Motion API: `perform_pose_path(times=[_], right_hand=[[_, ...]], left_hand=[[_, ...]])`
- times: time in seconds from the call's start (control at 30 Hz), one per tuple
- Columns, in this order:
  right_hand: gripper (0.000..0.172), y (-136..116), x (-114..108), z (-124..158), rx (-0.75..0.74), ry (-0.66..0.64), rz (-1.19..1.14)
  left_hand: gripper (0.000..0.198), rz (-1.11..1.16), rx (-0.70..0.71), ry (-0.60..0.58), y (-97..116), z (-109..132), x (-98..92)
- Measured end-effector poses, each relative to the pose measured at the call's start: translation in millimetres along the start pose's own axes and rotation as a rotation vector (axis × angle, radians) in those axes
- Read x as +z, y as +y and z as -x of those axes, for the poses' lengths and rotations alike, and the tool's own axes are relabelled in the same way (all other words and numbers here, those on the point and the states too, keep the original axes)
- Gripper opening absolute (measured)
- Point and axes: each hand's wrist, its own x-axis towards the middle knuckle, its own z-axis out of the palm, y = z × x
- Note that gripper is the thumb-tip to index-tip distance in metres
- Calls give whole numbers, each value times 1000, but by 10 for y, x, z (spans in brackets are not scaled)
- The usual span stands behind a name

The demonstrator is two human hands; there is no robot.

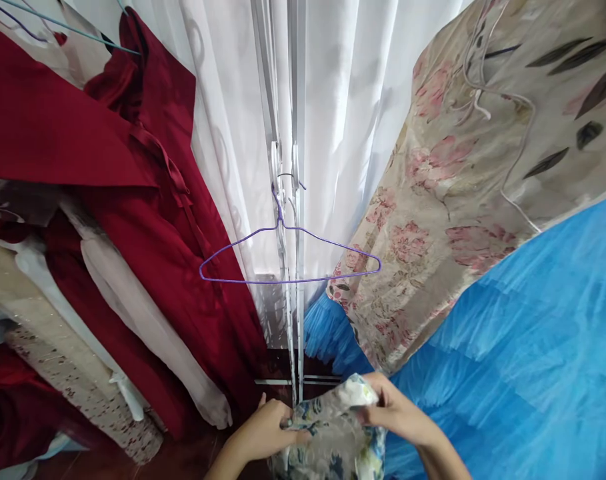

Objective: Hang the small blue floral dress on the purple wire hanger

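Note:
Low in the middle of the view, both my hands grip a floral cloth [335, 437] with blue and yellow flowers on a pale ground. My left hand [265, 430] is closed on its left edge. My right hand [395, 408] pinches its top right part. Above them an empty purple wire hanger [289, 257] hangs from a hook on a white metal stand [293, 200], in front of a white curtain [347, 100].
Dark red garments [147, 220] and pale lace ones [73, 373] hang at the left. A beige cloth with pink flowers [463, 200] and a bright blue ruffled fabric [523, 353] fill the right. Dark wooden floor shows at the bottom left.

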Motion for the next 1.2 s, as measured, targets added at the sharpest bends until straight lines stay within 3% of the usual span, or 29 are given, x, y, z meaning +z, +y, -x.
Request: perform_pose_path(times=[0.1, 0.2, 0.3, 0.37, 0.43, 0.57, 0.7, 0.8, 0.93, 1.03, 1.1, 1.2], right_hand=[[10, -298, -382, -53, -160, 161, 140], [10, -714, -811, -221, -345, 384, 188], [8, -1147, -1186, -522, -497, 550, 192], [7, -1380, -1346, -778, -524, 559, 162], [6, -1556, -1408, -1046, -526, 528, 117], [10, -1799, -1252, -1494, -397, 372, 71], [20, -1967, -918, -1650, -169, 158, 32], [25, -2047, -742, -1589, -106, 30, 23], [33, -2085, -683, -1507, -52, -10, 17], [32, -2083, -693, -1521, -8, 11, 15], [30, -2079, -688, -1541, 10, 48, 13], [21, -2086, -652, -1540, 24, 92, 20]], left_hand=[[33, -49, 1, 197, -40, 27, -133], [19, -55, 283, 457, 152, 52, -332], [13, -48, 575, 733, 507, 64, -460], [16, -21, 675, 844, 766, 67, -498], [19, 43, 692, 862, 987, 79, -521], [23, 277, 537, 851, 1195, 193, -603], [26, 429, 391, 815, 1079, 421, -818], [24, 263, 391, 741, 821, 561, -1126], [21, -290, 494, 732, 332, 593, -1736], [16, -590, 423, 803, 18, 549, -2246], [7, -698, 364, 846, -72, 521, -2573], [9, -779, 357, 948, 38, 485, -2997]])
